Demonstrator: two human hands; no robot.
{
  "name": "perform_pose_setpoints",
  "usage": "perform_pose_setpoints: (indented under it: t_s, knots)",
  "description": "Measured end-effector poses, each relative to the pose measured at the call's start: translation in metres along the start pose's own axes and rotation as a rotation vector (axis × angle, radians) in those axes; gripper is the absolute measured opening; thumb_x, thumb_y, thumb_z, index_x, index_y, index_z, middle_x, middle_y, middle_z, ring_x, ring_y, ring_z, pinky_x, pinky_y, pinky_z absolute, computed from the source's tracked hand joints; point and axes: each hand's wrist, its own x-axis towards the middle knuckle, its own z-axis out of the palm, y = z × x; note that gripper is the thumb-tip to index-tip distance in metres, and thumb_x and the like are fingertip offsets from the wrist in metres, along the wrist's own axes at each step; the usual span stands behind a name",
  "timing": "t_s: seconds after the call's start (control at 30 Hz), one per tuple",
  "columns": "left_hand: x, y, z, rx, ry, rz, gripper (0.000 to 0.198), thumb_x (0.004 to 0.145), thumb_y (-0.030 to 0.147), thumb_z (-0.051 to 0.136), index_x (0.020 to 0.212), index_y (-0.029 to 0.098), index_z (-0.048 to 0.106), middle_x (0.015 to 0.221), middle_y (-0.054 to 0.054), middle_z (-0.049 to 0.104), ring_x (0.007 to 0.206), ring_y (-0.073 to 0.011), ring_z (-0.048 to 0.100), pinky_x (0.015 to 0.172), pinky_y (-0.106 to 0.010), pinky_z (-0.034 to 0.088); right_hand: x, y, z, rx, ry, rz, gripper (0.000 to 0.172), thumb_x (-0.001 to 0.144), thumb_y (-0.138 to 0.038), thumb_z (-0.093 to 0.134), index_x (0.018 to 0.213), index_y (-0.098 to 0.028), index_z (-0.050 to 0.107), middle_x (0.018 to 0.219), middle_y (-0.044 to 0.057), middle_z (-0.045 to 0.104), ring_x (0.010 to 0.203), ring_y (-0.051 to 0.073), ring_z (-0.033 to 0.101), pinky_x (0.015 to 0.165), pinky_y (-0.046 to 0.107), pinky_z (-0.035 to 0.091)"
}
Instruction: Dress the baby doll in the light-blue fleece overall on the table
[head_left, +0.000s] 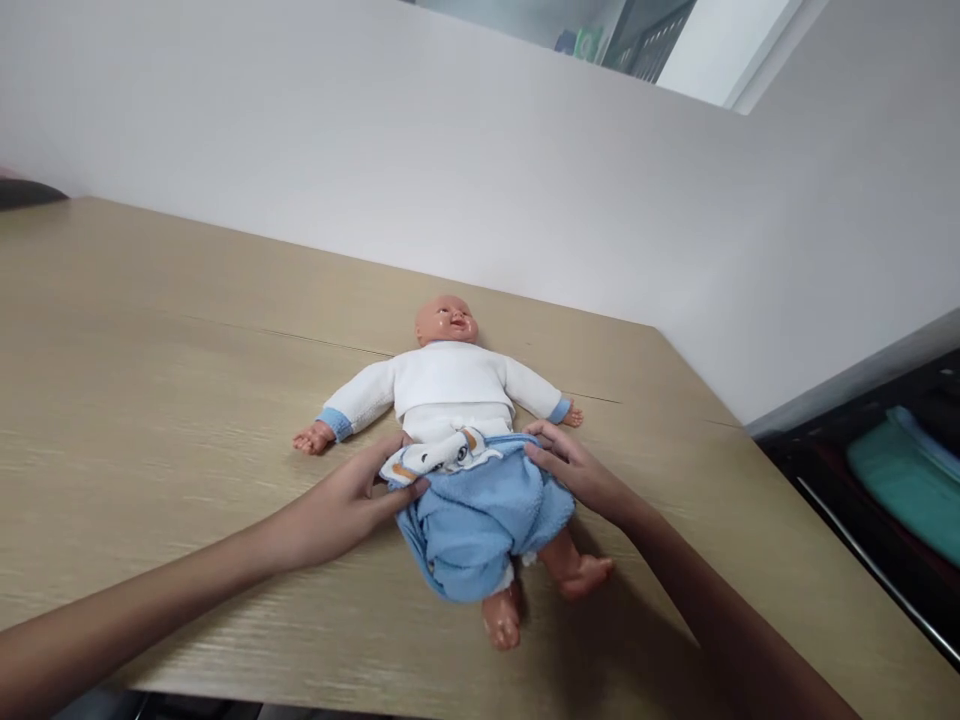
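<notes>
A baby doll (454, 385) lies on its back on the wooden table, head toward the wall and arms spread. It wears a white top with blue cuffs. Blue pants (487, 520) cover its legs down to the shins, and both bare feet stick out below. A white animal-face patch with orange patches folds over at the pants' front. My left hand (367, 495) pinches the waistband at the left side, thumb in front and fingers partly hidden behind the cloth. At the right side, my right hand (570, 465) grips the waistband between thumb and fingers.
The wooden table (187, 400) reaches to a white wall (300, 130) at the back. Past the table's right edge is a dark rack or shelf with a green cloth (911, 490). A window (600, 40) opens high in the wall.
</notes>
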Motion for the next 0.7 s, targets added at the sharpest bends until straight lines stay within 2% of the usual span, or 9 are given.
perform_pose_setpoints:
  t_s: [0.13,0.27,0.33,0.4,0.47,0.5,0.6,0.7]
  knots:
    - [0.003,-0.010,0.006,-0.080,0.086,-0.059,0.058,0.092,0.059,0.070,0.135,0.022,0.058,0.123,-0.008,0.072,0.118,-0.0318,0.065,0.100,-0.041,0.055,0.012,0.003,-0.006,-0.012,-0.089,-0.026,0.045,0.086,-0.063,0.078,0.099,-0.021,0.067,0.091,0.000,0.057,0.085,0.018,0.053,0.076,0.029,0.042]
    - [-0.009,-0.012,0.012,-0.117,0.015,-0.088,0.056,0.089,0.058,0.077,0.130,0.024,0.060,0.119,-0.007,0.072,0.111,-0.0315,0.068,0.095,-0.042,0.057,0.010,-0.008,-0.008,-0.133,-0.145,-0.047,0.039,0.087,-0.058,0.079,0.092,-0.021,0.069,0.086,0.000,0.057,0.083,0.019,0.053,0.076,0.030,0.041]
    - [-0.017,-0.010,0.013,-0.048,0.013,-0.031,0.045,0.092,0.055,0.074,0.124,0.024,0.065,0.123,-0.008,0.069,0.116,-0.0314,0.065,0.103,-0.044,0.054,0.008,-0.014,-0.008,-0.173,-0.189,-0.075,0.036,0.089,-0.056,0.078,0.090,-0.022,0.068,0.087,0.000,0.056,0.084,0.019,0.053,0.077,0.030,0.041]
    - [-0.021,-0.010,0.013,0.064,0.086,0.051,0.036,0.096,0.052,0.069,0.121,0.025,0.067,0.130,-0.009,0.063,0.127,-0.0313,0.058,0.115,-0.045,0.046,0.007,-0.019,-0.006,-0.163,-0.211,-0.109,0.033,0.094,-0.056,0.071,0.095,-0.023,0.066,0.092,0.000,0.056,0.089,0.020,0.053,0.080,0.030,0.043]
    - [-0.019,-0.012,0.012,0.107,0.179,0.109,0.033,0.100,0.048,0.065,0.125,0.026,0.065,0.135,-0.009,0.058,0.136,-0.0305,0.051,0.120,-0.043,0.039,0.009,-0.018,-0.003,-0.141,-0.149,-0.126,0.033,0.101,-0.057,0.061,0.100,-0.024,0.063,0.094,0.000,0.054,0.090,0.019,0.052,0.082,0.029,0.044]
    - [-0.015,-0.015,0.012,0.090,0.208,0.120,0.033,0.101,0.047,0.062,0.127,0.026,0.063,0.135,-0.009,0.057,0.137,-0.0296,0.050,0.120,-0.041,0.039,0.011,-0.016,0.000,-0.133,-0.096,-0.132,0.033,0.103,-0.058,0.057,0.099,-0.025,0.060,0.092,0.000,0.052,0.088,0.019,0.051,0.082,0.029,0.045]
    - [0.004,-0.024,0.008,0.007,0.249,0.119,0.030,0.105,0.046,0.054,0.126,0.025,0.056,0.126,-0.008,0.062,0.124,-0.0267,0.056,0.109,-0.037,0.045,0.022,-0.004,0.012,-0.113,0.057,-0.153,0.036,0.104,-0.060,0.052,0.096,-0.025,0.054,0.081,-0.004,0.045,0.076,0.017,0.045,0.073,0.027,0.042]
    - [0.031,-0.028,0.002,0.011,0.333,0.135,0.027,0.106,0.046,0.052,0.120,0.023,0.055,0.119,-0.006,0.065,0.114,-0.0255,0.058,0.106,-0.036,0.045,0.038,0.010,0.026,-0.043,0.164,-0.162,0.037,0.101,-0.064,0.055,0.102,-0.027,0.052,0.073,-0.007,0.041,0.065,0.016,0.039,0.060,0.027,0.034]
